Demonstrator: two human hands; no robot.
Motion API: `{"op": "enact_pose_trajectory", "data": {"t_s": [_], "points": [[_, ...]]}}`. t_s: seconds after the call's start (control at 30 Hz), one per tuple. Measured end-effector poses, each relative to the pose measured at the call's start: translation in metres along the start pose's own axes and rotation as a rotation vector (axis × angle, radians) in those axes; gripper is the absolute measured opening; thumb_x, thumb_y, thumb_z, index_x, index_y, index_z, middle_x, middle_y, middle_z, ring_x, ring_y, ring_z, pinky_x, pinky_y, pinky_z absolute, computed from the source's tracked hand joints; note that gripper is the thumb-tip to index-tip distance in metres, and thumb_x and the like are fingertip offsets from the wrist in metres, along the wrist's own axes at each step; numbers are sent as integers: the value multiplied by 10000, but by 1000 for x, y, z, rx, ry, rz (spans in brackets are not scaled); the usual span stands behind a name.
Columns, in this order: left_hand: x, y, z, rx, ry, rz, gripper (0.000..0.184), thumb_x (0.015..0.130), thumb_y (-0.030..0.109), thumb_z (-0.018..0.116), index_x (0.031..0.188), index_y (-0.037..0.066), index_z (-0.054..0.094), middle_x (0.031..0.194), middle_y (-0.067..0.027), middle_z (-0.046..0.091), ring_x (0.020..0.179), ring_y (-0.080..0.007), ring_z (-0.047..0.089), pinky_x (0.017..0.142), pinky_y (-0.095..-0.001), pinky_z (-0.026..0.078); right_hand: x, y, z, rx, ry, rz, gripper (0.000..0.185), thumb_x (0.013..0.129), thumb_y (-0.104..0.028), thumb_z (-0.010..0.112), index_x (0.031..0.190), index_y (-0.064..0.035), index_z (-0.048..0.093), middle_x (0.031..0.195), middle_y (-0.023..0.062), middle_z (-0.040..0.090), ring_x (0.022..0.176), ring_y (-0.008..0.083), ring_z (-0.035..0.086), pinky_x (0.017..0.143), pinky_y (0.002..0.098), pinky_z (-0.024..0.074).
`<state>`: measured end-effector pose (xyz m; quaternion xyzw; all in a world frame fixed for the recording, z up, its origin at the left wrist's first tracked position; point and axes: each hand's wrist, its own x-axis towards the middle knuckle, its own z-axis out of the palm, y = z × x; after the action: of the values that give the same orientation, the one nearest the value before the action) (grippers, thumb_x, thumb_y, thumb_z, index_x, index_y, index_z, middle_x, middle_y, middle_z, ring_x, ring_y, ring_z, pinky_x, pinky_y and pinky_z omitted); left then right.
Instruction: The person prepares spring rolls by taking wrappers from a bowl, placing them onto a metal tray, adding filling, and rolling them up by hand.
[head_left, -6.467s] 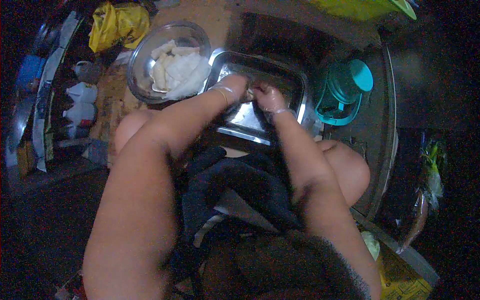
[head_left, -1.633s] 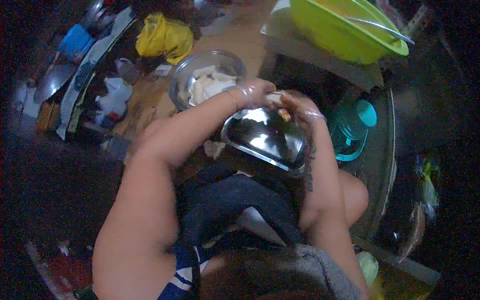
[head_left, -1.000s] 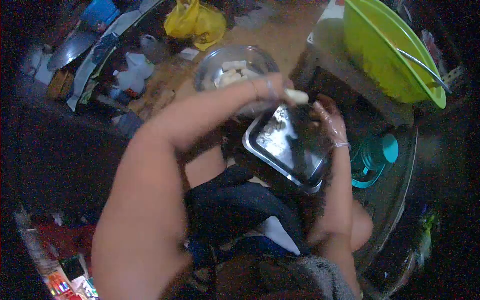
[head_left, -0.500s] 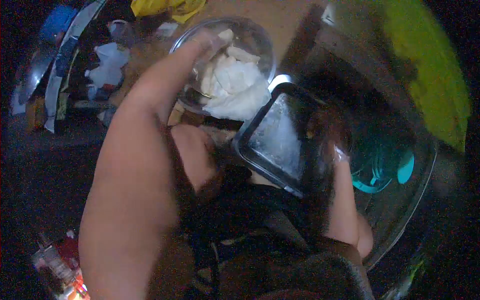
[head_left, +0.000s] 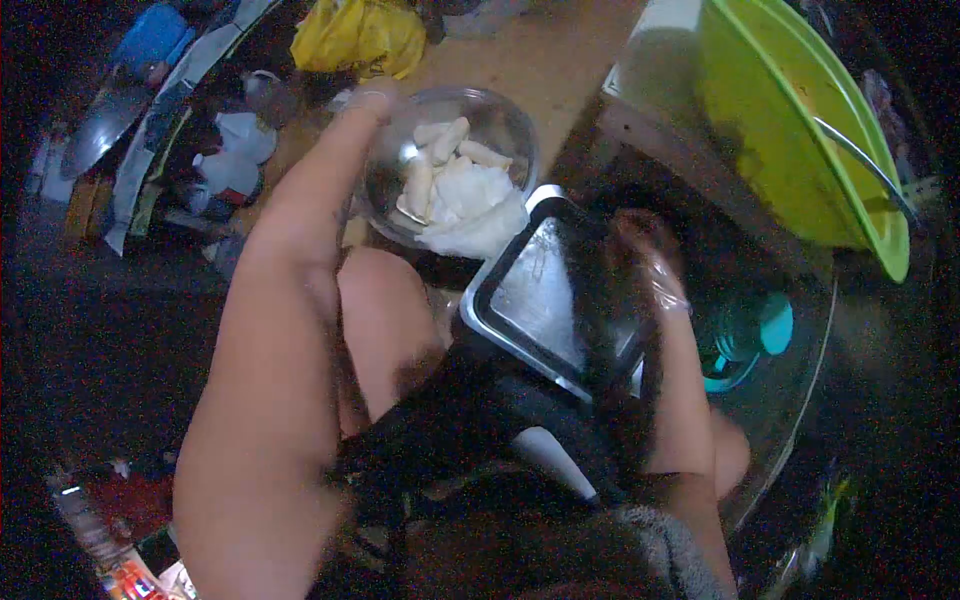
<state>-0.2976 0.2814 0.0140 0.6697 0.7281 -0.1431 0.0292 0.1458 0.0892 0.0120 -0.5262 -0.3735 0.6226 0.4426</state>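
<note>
A clear bowl [head_left: 520, 115] holds several pale rolls that look like uncooked spring rolls [head_left: 420, 185]. Soft white sheets [head_left: 470, 205] lie over its near side and hang past the rim. My left hand [head_left: 375, 97] is at the bowl's upper left edge, blurred, its fingers mostly hidden. A square dark tray with a pale rim [head_left: 515, 345] sits tilted across my lap, its flat surface shiny. Over the tray's right side is my right hand [head_left: 648, 250], in a thin clear plastic glove; deep shadow hides its fingers and anything in them.
A large lime-green basin [head_left: 780, 130] stands at the upper right beside a white box [head_left: 655, 45]. Near my right forearm is a teal container [head_left: 745, 335]. A yellow plastic bag [head_left: 360, 38] lies at the top, and white containers [head_left: 235, 160] are at the left.
My left hand has moved from inside the bowl to its upper left edge, uncovering more rolls. The view has shifted, bringing the green basin more fully into sight. My right hand stays over the tray.
</note>
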Motion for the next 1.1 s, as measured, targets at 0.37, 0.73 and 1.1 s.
{"op": "enact_pose_trajectory", "data": {"t_s": [0.37, 0.73, 1.1], "points": [[-174, 126, -113, -461, 360, 306, 428, 807, 463, 610, 1015, 95, 671, 950, -139, 679, 849, -300, 655, 779, -378, 510, -40, -9, -13, 35, -99, -314, 207, 839, -136, 646, 1001, -20, 592, 821, 63, 631, 677, 131, 594, 555, 254, 482], [-177, 107, -47, -322, 290, 162, 323, 771, 314, 629, 1022, 114, 673, 994, -122, 675, 914, -283, 648, 816, -401, 498, -159, -119, -50, -166, -65, -442, 215, 852, -158, 627, 1001, -6, 600, 828, 62, 618, 683, 145, 592, 569, 266, 499], [-235, 167, 44, -411, 182, 49, 466, 795, 419, 612, 1110, 76, 613, 1171, -172, 586, 1092, -327, 555, 931, -414, 433, -122, -19, -90, -76, -55, -193, 206, 845, -180, 654, 988, -40, 603, 822, 35, 617, 624, 117, 567, 552, 241, 476]]}}
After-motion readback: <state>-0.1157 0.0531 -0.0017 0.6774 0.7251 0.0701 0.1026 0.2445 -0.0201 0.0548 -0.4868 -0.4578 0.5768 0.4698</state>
